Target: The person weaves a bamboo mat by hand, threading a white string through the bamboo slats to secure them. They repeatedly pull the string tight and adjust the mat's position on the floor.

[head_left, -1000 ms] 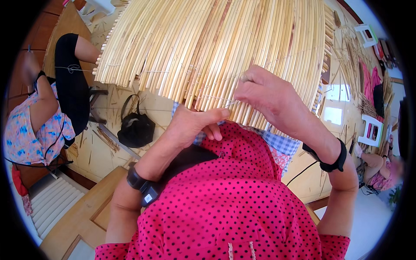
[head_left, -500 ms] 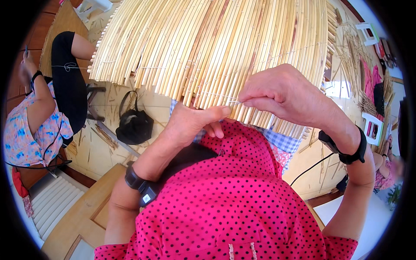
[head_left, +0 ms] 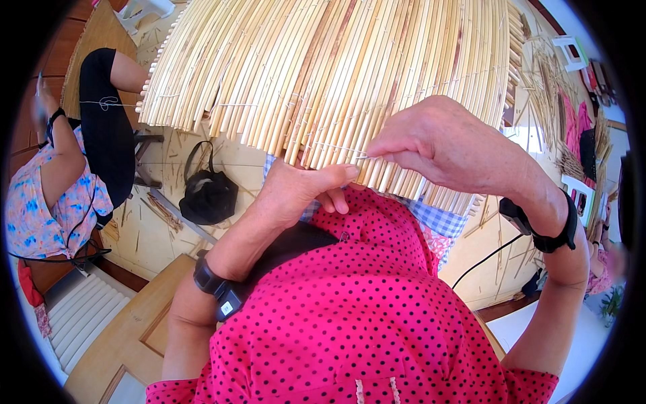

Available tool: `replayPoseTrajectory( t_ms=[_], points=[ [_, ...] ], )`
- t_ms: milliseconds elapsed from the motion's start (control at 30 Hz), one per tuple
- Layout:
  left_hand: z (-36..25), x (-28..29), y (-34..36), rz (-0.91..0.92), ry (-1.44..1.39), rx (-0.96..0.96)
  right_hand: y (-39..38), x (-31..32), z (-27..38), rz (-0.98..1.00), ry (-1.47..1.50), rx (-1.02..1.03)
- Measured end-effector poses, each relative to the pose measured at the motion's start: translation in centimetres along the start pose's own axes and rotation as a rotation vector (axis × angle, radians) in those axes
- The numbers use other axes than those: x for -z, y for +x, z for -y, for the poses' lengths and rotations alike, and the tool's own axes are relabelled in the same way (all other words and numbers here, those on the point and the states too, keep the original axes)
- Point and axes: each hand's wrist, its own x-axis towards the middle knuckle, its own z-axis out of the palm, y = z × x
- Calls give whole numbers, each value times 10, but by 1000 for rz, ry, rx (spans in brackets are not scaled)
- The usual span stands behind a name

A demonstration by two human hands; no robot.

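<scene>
Bamboo-slat panel [head_left: 336, 74] overhead; right hand [head_left: 444, 145] has pulled out, fingertips pinched on what looks like thread [head_left: 336, 148], drawn taut; left hand [head_left: 296, 192] steadies just beneath.

place: craft workshop, reed/straw weaving | evidence: large stitched reed panel [head_left: 336, 74] overhead | loose straw scraps on tiled floor [head_left: 158, 212] | dried reed bundles [head_left: 572, 158] stacked at right | second seated worker [head_left: 64, 175] handling thread at left | black bag [head_left: 207, 195] on floor

a wide fan of pale split-bamboo strips [head_left: 350, 67] – bound by thin thread [head_left: 336, 148] – held tilted overhead.
</scene>
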Motion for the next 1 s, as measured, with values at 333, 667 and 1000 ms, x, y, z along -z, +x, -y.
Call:
replayPoseTrajectory(
  t_ms=[333,667,1000],
  points=[
    [-1,0,0,-6,-2,-5,4,2,0,50,-32,13],
    [-3,-1,-1,-14,11,-2,11,8,5,118,15,-44],
    [1,2,0,-17,12,14,12,9,6,146,0,-35]
  ],
)
